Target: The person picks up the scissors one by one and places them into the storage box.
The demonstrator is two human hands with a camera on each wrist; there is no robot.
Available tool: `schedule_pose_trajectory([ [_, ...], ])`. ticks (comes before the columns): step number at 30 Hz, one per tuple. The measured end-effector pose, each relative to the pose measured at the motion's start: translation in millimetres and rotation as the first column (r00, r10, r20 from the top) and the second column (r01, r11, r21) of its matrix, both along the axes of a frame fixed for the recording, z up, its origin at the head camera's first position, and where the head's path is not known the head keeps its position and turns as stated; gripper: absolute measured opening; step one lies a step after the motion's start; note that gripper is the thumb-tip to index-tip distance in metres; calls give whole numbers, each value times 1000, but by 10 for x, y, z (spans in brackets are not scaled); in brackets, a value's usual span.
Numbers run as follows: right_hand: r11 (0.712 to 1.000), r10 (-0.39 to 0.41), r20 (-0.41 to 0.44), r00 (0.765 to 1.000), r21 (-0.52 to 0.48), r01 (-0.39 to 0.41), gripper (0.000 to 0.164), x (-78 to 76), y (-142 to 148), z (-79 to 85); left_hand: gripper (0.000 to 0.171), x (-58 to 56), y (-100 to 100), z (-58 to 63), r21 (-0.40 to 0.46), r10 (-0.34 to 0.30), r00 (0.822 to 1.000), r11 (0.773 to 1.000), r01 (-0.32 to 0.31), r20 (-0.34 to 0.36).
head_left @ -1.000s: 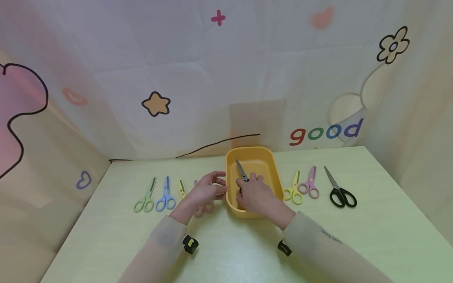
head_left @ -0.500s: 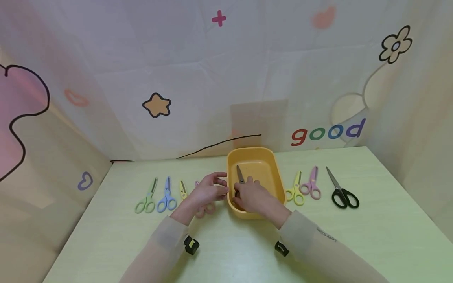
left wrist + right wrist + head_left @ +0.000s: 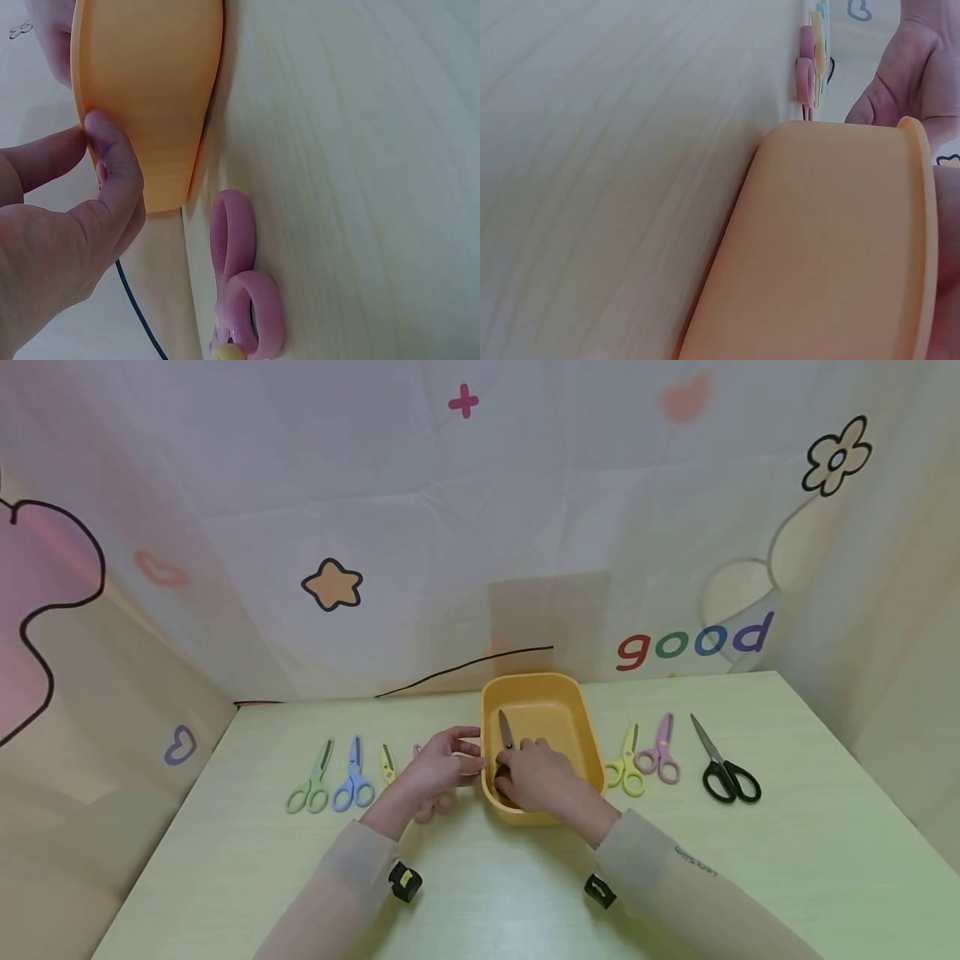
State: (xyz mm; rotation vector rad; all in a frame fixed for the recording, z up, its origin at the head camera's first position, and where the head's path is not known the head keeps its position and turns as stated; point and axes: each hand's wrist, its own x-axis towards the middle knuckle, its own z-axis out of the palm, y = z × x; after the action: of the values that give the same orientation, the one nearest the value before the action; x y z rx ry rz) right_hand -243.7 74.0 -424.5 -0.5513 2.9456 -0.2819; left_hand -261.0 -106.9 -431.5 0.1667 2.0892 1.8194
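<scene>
In the head view my right hand (image 3: 540, 775) is inside the yellow plastic bin (image 3: 592, 739), its fingers curled over the handles of a pair of scissors. The scissors' (image 3: 506, 731) grey blade lies along the bin's left side, pointing to the back, and the hand mostly hides the dark handles. My left hand (image 3: 438, 764) touches the bin's left side with its fingertips. The left wrist view shows the left thumb and a finger (image 3: 112, 154) right at the rim, on the outer wall. Under the left forearm, pink scissors (image 3: 425, 810) lie partly hidden.
Left of the bin lie green scissors (image 3: 309, 789), blue scissors (image 3: 354, 785) and yellow scissors (image 3: 386, 762). To its right are yellow scissors (image 3: 630, 764), pink scissors (image 3: 662, 756) and larger black-handled scissors (image 3: 723, 772). A printed curtain (image 3: 420, 543) hangs behind the table (image 3: 487, 902).
My right hand has shifted the scissors slightly toward me and to the left inside the bin; the blade now stands straighter. My left hand stays at the bin's side.
</scene>
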Motion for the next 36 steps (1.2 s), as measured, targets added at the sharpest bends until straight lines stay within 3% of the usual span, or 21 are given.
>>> schedule_pose_trajectory([
  [12,992,46,-133,990,-109,-61,28,29,166,102,52,-12,3,4,3,-13,1000,1000,13,-19],
  [17,978,82,-215,973,-169,-120,23,47,299,136,51,-19,6,-15,12,-6,1000,1000,6,-14],
  [24,951,38,-357,933,-273,-143,19,45,610,127,52,-7,28,-30,27,0,1000,1000,1,-16],
  [27,949,2,-397,918,-288,-126,19,51,740,102,52,1,30,-32,29,8,1000,1000,-8,-13],
  [36,970,-98,-383,919,-241,3,29,120,1086,53,53,-9,2,-36,14,-3,1000,1000,3,-11],
])
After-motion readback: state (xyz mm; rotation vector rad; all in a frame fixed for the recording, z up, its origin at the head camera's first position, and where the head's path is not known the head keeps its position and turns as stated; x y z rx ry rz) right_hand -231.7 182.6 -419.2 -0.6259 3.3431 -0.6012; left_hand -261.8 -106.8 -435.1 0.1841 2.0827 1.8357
